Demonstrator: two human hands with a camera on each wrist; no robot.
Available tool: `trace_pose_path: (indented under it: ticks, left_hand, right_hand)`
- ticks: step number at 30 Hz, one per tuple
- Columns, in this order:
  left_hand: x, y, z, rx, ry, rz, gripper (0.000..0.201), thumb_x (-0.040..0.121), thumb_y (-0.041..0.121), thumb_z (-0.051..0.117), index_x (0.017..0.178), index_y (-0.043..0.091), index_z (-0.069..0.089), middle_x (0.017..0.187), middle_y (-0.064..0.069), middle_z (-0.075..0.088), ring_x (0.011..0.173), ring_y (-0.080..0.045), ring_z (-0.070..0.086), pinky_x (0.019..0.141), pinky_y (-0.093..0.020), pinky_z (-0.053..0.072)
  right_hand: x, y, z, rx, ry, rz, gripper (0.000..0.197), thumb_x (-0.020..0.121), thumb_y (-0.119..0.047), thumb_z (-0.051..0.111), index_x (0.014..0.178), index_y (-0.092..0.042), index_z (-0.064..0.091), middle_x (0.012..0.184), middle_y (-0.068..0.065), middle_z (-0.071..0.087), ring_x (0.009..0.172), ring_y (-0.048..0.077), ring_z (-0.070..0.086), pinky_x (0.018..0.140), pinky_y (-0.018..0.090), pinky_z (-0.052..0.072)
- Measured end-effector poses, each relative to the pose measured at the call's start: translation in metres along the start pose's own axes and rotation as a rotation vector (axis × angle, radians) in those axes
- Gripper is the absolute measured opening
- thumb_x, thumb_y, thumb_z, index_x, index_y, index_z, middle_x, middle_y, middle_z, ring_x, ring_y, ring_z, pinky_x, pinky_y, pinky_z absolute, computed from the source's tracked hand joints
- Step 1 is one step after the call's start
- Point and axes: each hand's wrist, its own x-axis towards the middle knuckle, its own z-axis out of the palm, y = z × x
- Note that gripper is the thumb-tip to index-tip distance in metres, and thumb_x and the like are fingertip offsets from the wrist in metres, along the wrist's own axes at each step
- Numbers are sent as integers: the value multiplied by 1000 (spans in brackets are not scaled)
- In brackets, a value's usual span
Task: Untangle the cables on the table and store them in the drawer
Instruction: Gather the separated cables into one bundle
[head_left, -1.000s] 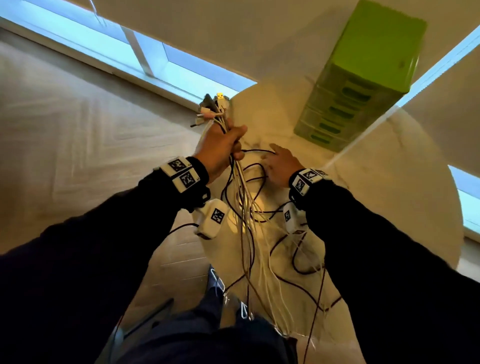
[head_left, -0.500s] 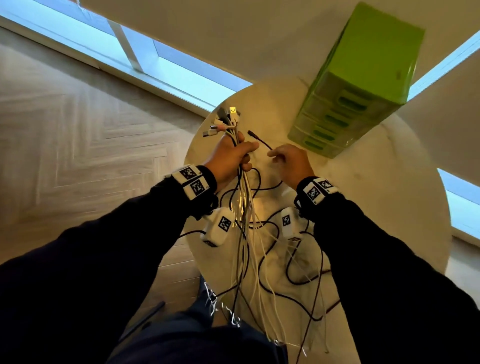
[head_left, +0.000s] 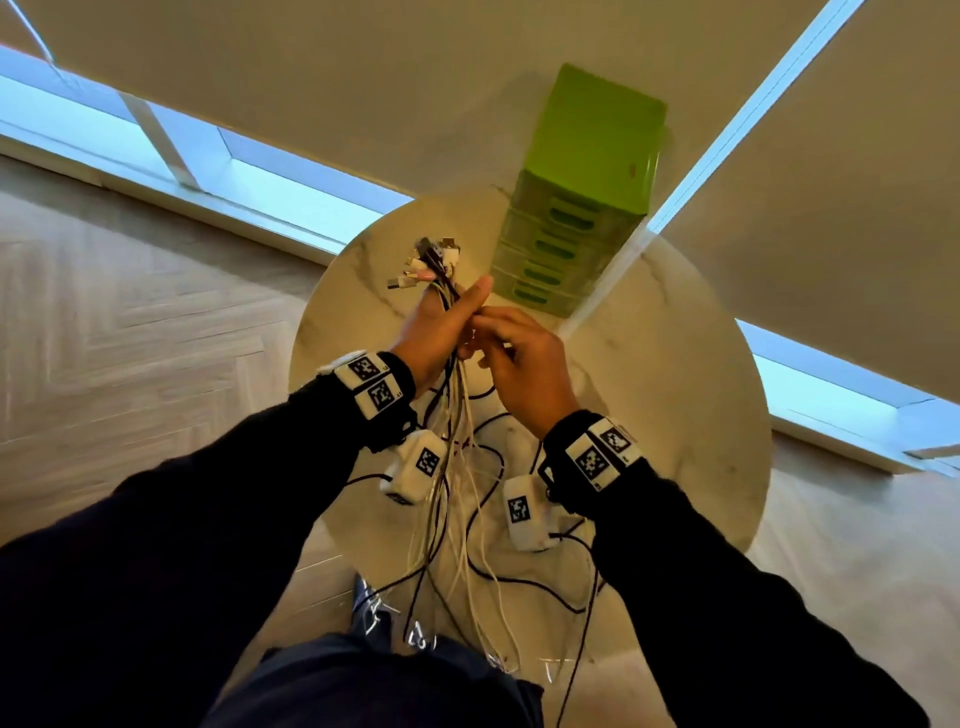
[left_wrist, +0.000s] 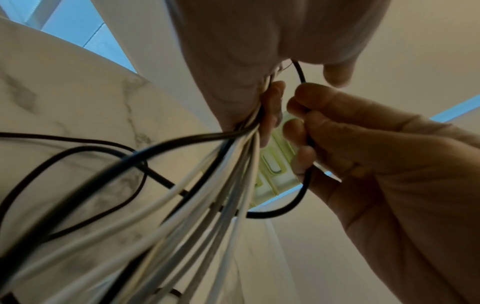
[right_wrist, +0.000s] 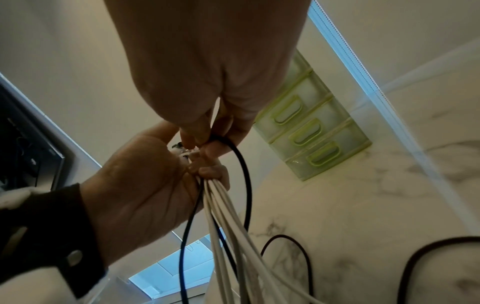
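Observation:
My left hand (head_left: 457, 317) grips a bundle of white and black cables (head_left: 452, 415) above the round marble table (head_left: 675, 415). Their plugs (head_left: 431, 260) fan out above the fist, and the cords hang down past the table's near edge. Against the left fingers, my right hand (head_left: 488, 332) pinches one black cable (right_wrist: 244, 185). In the left wrist view that black cable (left_wrist: 303, 185) loops under the right hand (left_wrist: 363, 154) beside the bundle (left_wrist: 207, 174). The green drawer unit (head_left: 587, 197) stands at the table's far side with its drawers closed.
Black cable loops (right_wrist: 283, 236) still lie on the marble top under the hands. Wooden floor (head_left: 130, 338) surrounds the table. Window strips and light blinds run behind the drawer unit. My legs are below the table's near edge.
The right hand has lifted a black cable end off the table and brought it up against the left hand. The left hand has kept hold of the bundle.

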Motion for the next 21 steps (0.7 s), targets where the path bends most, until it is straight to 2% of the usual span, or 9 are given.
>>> trace_pose_path:
  ticks: [3,5,8,10,12,15,16,19,21]
  left_hand:
    - [-9,4,11,26,2,-7,35,104,48,44,85,18,44,61,3,40,49,-11,41,44,-24,34]
    - [-15,8,16,47,24,-37,39,105,51,35,82,20,42,65,4,38,48,-8,39,44,-22,33]
    - [-17,14,19,19,24,-67,40,105,54,32,81,22,37,68,6,35,49,-7,27,46,-22,25]
    - [-17,20,21,12,32,-53,41,105,53,31,79,22,35,66,6,35,50,-8,28,46,-22,25]
    - [-19,26,24,13,64,-16,42,106,52,31,76,23,36,62,6,37,53,-10,40,48,-23,35]
    - [-22,38,26,-99,113,21,42,106,50,33,76,22,39,58,5,39,55,-13,52,54,-30,52]
    - [-22,42,25,-151,136,21,41,106,50,34,76,22,38,57,5,38,51,-13,49,51,-27,50]
    - [-25,58,19,-255,190,28,40,105,50,38,75,23,36,56,7,32,42,-7,30,42,-17,27]
    - [-28,62,18,-207,203,64,39,105,49,37,77,23,35,56,8,30,42,-6,25,42,-19,21]
  right_hand:
    - [-8,-13,-8,70,9,109,20,96,-3,59,113,-11,67,106,0,68,84,13,69,70,34,59]
    - [-16,-24,-15,142,-6,208,16,97,-10,60,112,-14,58,96,-2,67,75,11,69,64,29,57]
    - [-32,-29,-26,196,-51,298,13,100,-22,56,108,-13,52,79,0,64,61,13,62,58,27,51]
    - [-45,-27,-34,219,-117,314,21,105,-30,47,100,-11,54,69,1,59,57,13,52,57,29,45]
    - [-58,-24,-41,200,-198,321,34,107,-34,39,91,-10,58,62,0,53,56,11,48,60,25,42]
    - [-83,-13,-52,95,-342,312,41,107,-40,36,82,-14,57,66,-6,53,60,8,47,65,23,42]
    - [-91,-6,-56,11,-402,304,41,107,-42,35,81,-17,54,68,-7,54,62,8,49,68,26,43]
    - [-112,26,-73,-251,-544,355,35,106,-44,32,81,-25,48,74,-2,58,70,19,55,74,41,47]
    - [-115,43,-85,-332,-500,442,33,106,-45,32,80,-28,44,76,5,58,74,29,55,75,44,46]
